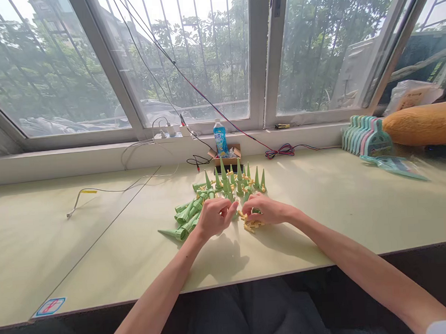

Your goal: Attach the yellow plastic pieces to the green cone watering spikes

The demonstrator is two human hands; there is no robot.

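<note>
Windows (201, 52) run behind a pale table (361, 204) strewn with green cones (188, 212).

Bright daylight through the wide barred windows (186, 53) across the upper frame, panes hazy and overexposed. Soft shadows fall toward the viewer on the pale green tabletop (342, 205). Fisheye bending at edges; focus sharp centrally.

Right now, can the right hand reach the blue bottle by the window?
Probably, but not straight: the standing green cones crowd between the right hand and the bottle, so it would have to lift over them.
</note>
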